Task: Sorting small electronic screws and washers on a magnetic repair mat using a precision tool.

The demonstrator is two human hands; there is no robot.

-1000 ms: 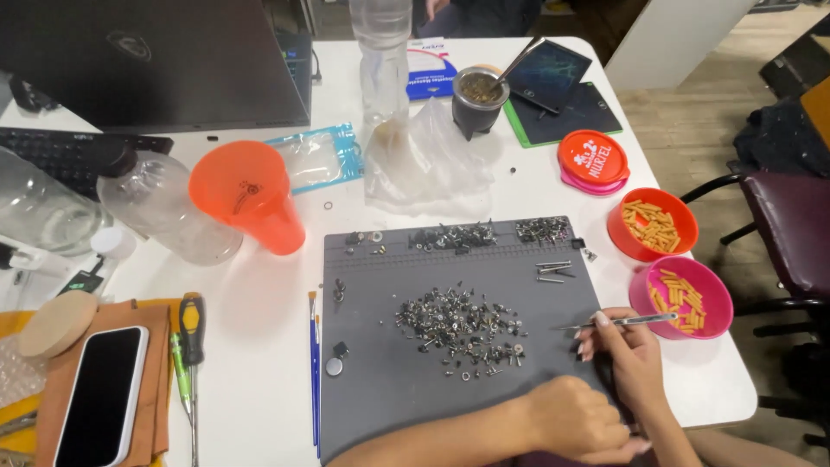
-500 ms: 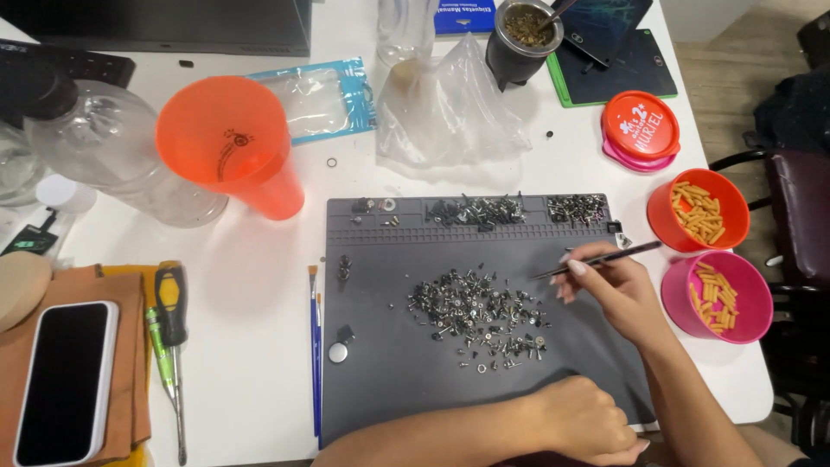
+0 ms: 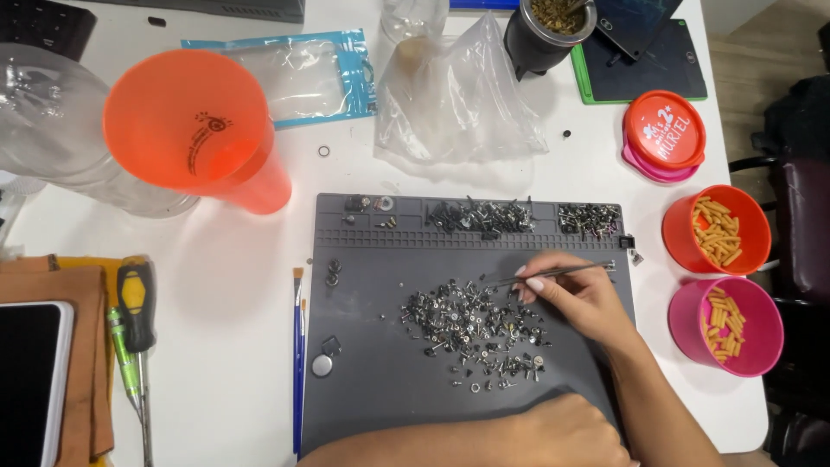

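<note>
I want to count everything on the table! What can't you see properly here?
All in the head view:
- Screw pile: pieces too small to tell apart or count.
- Left hand: cut off by the bottom edge.
- Phone: cut off by the left edge.
- Tweezers tip: too fine to show whether it grips anything.

Shiny metal screws [image 3: 474,322] lie on a matt grey rubbery mat [image 3: 380,389].
</note>
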